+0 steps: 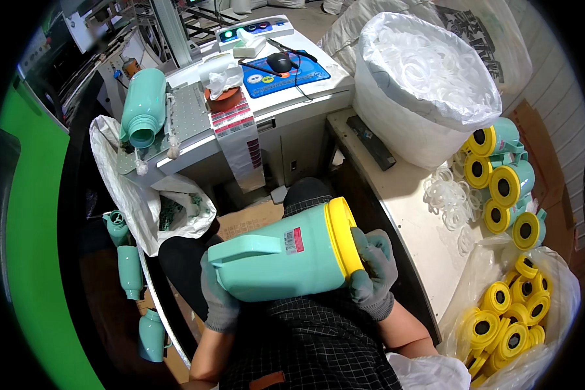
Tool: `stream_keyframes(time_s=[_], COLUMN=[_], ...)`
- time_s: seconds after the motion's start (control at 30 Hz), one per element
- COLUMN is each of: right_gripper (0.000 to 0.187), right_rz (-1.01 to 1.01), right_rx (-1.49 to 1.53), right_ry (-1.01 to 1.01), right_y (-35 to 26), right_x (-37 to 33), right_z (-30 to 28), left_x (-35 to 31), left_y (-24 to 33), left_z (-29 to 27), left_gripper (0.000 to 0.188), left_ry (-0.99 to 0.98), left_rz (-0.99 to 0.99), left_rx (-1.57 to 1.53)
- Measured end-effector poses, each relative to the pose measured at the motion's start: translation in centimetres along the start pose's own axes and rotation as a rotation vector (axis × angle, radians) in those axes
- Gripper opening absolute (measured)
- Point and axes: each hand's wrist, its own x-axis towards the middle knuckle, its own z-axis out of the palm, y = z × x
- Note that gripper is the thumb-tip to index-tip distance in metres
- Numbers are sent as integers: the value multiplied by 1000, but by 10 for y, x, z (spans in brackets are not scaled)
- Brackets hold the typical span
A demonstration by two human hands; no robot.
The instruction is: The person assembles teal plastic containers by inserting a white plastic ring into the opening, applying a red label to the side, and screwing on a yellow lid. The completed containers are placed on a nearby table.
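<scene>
As I watch from a distance through the head view, several teal bottles (129, 273) lie at far left, beside a rumpled white sack (120, 188); above it, another teal bottle (144, 97) lies on a white desk (337, 75), its open mouth toward the wearer. In the middle, over the lap, is a teal jug (266, 276) on its side, handle (250, 246) uppermost. The grey-gloved left hand (220, 296) cups its base; the right hand (374, 270) curls around the rim of its yellow lid (344, 237). To handle it well, I would brace the base firmly in the left palm and spread the right fingers evenly round the rim, so any push or twist runs straight along the jug. Farther right, a tall white bag (396, 120) brims with translucent rings, with loose rings (443, 195) on a side desk (422, 237); beyond are a clear bag (458, 292) of yellow lids (497, 298) and stacked lidded jugs (512, 182). As for print, again from the left: a strip of red-and-white labels (237, 140) drapes over the desk's front, and a small red-and-white label (294, 240) with a barcode sits flat near the handle, its wording too small for me to read.
</scene>
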Motion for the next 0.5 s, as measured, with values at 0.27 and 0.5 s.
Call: stream_keyframes(time_s=[0.27,0.5], right_gripper=[71,58], right_rz=[414,645], right_rx=[175,155], right_ry=[259,444], right_y=[11,26], right_x=[-22,-16], right_z=[5,-47], left_x=[13,13], left_y=[75,117], left_z=[5,30], left_gripper=[31,60], left_ry=[215,1], left_rz=[8,127], left_rx=[-422,-369])
